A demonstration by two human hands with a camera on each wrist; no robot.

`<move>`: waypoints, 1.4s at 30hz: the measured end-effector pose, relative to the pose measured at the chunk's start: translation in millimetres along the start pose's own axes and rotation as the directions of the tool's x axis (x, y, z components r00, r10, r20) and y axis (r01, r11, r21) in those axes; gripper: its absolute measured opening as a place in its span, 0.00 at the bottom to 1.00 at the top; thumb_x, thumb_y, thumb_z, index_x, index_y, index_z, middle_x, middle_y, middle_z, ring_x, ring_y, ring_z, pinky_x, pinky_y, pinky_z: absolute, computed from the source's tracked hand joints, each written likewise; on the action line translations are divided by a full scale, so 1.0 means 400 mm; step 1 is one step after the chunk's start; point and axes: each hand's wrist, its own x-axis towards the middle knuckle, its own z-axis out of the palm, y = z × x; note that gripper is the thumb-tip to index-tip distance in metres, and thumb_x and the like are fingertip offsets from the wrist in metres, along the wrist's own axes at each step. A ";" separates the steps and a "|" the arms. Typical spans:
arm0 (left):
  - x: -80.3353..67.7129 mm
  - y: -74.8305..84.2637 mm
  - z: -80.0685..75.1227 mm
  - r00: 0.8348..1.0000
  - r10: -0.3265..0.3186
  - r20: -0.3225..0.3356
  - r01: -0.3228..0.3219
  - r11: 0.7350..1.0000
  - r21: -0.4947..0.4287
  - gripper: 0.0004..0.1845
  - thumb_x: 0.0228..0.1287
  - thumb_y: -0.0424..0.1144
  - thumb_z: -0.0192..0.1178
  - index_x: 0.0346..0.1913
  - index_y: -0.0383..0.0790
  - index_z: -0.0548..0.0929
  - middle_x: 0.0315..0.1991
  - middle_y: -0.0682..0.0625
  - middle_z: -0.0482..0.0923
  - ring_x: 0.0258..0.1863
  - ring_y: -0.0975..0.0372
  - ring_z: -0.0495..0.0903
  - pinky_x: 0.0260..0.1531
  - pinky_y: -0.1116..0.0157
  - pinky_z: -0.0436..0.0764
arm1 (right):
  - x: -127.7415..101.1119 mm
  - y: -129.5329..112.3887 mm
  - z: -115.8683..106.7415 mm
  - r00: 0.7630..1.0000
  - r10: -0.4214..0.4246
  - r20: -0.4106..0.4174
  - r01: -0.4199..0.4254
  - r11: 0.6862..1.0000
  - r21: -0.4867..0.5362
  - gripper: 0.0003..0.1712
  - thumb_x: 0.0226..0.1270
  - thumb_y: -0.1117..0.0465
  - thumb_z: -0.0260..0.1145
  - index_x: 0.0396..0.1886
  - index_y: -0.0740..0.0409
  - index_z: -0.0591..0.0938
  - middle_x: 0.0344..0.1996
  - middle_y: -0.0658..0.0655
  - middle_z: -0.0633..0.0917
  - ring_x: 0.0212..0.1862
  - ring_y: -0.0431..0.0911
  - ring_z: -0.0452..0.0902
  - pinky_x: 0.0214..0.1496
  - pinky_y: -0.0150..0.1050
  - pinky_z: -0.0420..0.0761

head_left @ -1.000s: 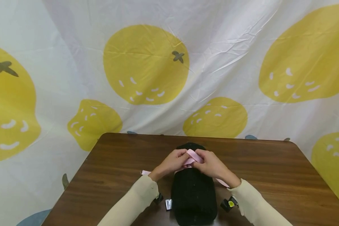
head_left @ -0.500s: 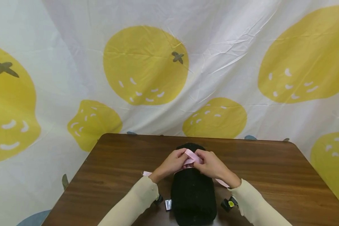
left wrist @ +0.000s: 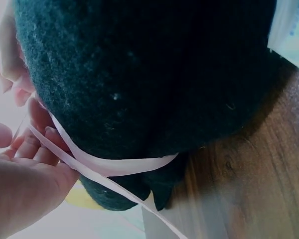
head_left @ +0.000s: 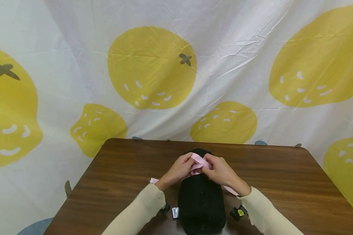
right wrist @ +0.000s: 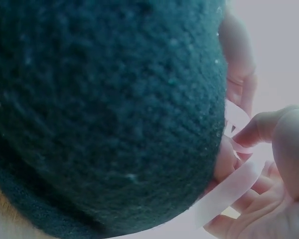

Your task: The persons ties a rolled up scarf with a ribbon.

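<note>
A black fuzzy plush-like thing [head_left: 202, 204] lies lengthwise on the table, with a pink ribbon [head_left: 198, 159] round its narrowed part. Over its top, my left hand [head_left: 180, 169] pinches a raised loop of the ribbon. Close by on the right, my right hand [head_left: 220, 171] pinches the ribbon where strands cross. In the left wrist view, one ribbon band [left wrist: 119, 167] hugs the plush while a loose tail runs down past my palm [left wrist: 30, 194]. The right wrist view shows a ribbon strand [right wrist: 229, 194] crossing my right fingers [right wrist: 249, 201]. The plush hides part of the crossing there.
A brown wooden table [head_left: 129, 163] bears the plush. A silvery white tag [head_left: 175, 212] sticks out from the plush's left side. Ribbon tails lie on the left [head_left: 154, 180] and under the right wrist. Behind hangs a white cloth [head_left: 223, 65] printed with yellow fruit.
The ribbon loop between the hands has shifted slightly left and up with the left fingertips. The left ribbon tail has drawn in a little to the right. The right hand stays nearly still.
</note>
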 end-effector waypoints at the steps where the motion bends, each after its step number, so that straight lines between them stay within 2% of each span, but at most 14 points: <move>1: 0.000 0.000 0.000 1.000 -0.002 -0.004 0.002 1.000 -0.002 0.15 0.79 0.43 0.47 0.48 0.36 0.81 0.30 0.45 0.81 0.22 0.63 0.73 0.22 0.70 0.73 | 0.000 0.001 0.001 1.000 -0.007 -0.014 0.007 1.000 -0.011 0.05 0.61 0.67 0.66 0.34 0.54 0.79 0.16 0.45 0.76 0.15 0.36 0.72 0.17 0.33 0.73; 7: -0.001 0.000 0.002 0.999 -0.007 -0.032 0.007 1.000 -0.018 0.15 0.79 0.42 0.47 0.50 0.37 0.80 0.30 0.47 0.80 0.22 0.63 0.74 0.21 0.70 0.74 | 0.004 0.003 0.008 0.991 -0.056 -0.118 0.044 0.994 -0.099 0.07 0.58 0.67 0.69 0.33 0.53 0.79 0.17 0.43 0.71 0.18 0.35 0.64 0.20 0.31 0.65; 12: 0.000 -0.001 0.007 0.998 -0.007 -0.067 0.004 0.999 -0.043 0.15 0.79 0.40 0.45 0.49 0.34 0.79 0.30 0.48 0.80 0.23 0.63 0.76 0.23 0.70 0.76 | 0.002 0.000 0.014 0.982 -0.046 -0.183 0.027 0.994 -0.108 0.08 0.55 0.69 0.68 0.34 0.56 0.80 0.17 0.44 0.71 0.19 0.36 0.64 0.21 0.31 0.65; 16: 0.000 -0.004 0.010 0.993 0.000 -0.118 -0.004 0.999 -0.036 0.15 0.79 0.40 0.45 0.46 0.34 0.79 0.30 0.48 0.80 0.23 0.63 0.77 0.24 0.69 0.77 | 0.002 -0.005 0.017 0.977 -0.040 -0.207 0.018 0.994 -0.109 0.09 0.54 0.70 0.66 0.36 0.59 0.81 0.18 0.45 0.73 0.20 0.37 0.65 0.22 0.32 0.66; 22: -0.001 -0.006 0.011 0.980 0.061 -0.190 -0.065 0.998 -0.016 0.15 0.78 0.40 0.46 0.48 0.37 0.82 0.32 0.45 0.81 0.28 0.63 0.77 0.29 0.68 0.77 | 0.002 -0.009 0.017 0.977 -0.045 -0.210 0.021 0.993 -0.116 0.09 0.54 0.71 0.65 0.35 0.57 0.82 0.17 0.44 0.70 0.19 0.37 0.64 0.22 0.32 0.64; 26: 0.002 -0.005 0.013 0.970 0.086 -0.226 -0.097 0.995 -0.037 0.15 0.78 0.38 0.46 0.51 0.36 0.82 0.37 0.42 0.82 0.30 0.63 0.76 0.33 0.69 0.77 | 0.001 -0.012 0.013 0.980 0.014 -0.200 -0.027 0.998 -0.064 0.07 0.57 0.71 0.65 0.33 0.56 0.80 0.17 0.46 0.69 0.19 0.38 0.64 0.22 0.32 0.64; 31: 0.006 -0.001 0.018 0.959 0.076 -0.272 -0.103 0.991 -0.086 0.15 0.77 0.32 0.45 0.50 0.30 0.81 0.36 0.35 0.80 0.29 0.58 0.76 0.32 0.67 0.79 | 0.001 -0.016 0.008 0.983 0.094 -0.156 -0.095 0.995 0.001 0.07 0.58 0.70 0.65 0.33 0.56 0.77 0.19 0.48 0.71 0.20 0.40 0.66 0.22 0.33 0.66; 35: 0.006 0.005 0.018 0.948 0.074 -0.311 -0.101 0.992 -0.072 0.15 0.77 0.32 0.43 0.49 0.29 0.81 0.36 0.37 0.80 0.32 0.54 0.77 0.34 0.66 0.78 | 0.001 -0.015 0.006 0.984 0.122 -0.127 -0.119 0.992 0.029 0.08 0.58 0.69 0.67 0.32 0.56 0.76 0.20 0.50 0.72 0.22 0.42 0.68 0.23 0.33 0.67; 38: 0.008 0.005 0.016 0.938 0.064 -0.340 -0.098 0.992 -0.084 0.15 0.77 0.34 0.45 0.48 0.30 0.82 0.34 0.37 0.80 0.31 0.56 0.77 0.32 0.68 0.76 | 0.001 -0.014 0.006 0.982 0.132 -0.135 -0.128 0.991 0.039 0.09 0.59 0.69 0.68 0.32 0.56 0.75 0.20 0.50 0.72 0.23 0.42 0.68 0.24 0.33 0.67; 42: 0.011 0.002 0.012 0.934 0.055 -0.352 -0.113 0.983 -0.147 0.15 0.76 0.34 0.45 0.45 0.29 0.82 0.32 0.34 0.79 0.27 0.61 0.76 0.30 0.69 0.75 | 0.001 -0.014 0.006 0.974 0.147 -0.170 -0.133 0.987 0.088 0.07 0.61 0.69 0.68 0.33 0.57 0.76 0.21 0.51 0.74 0.23 0.42 0.70 0.23 0.32 0.68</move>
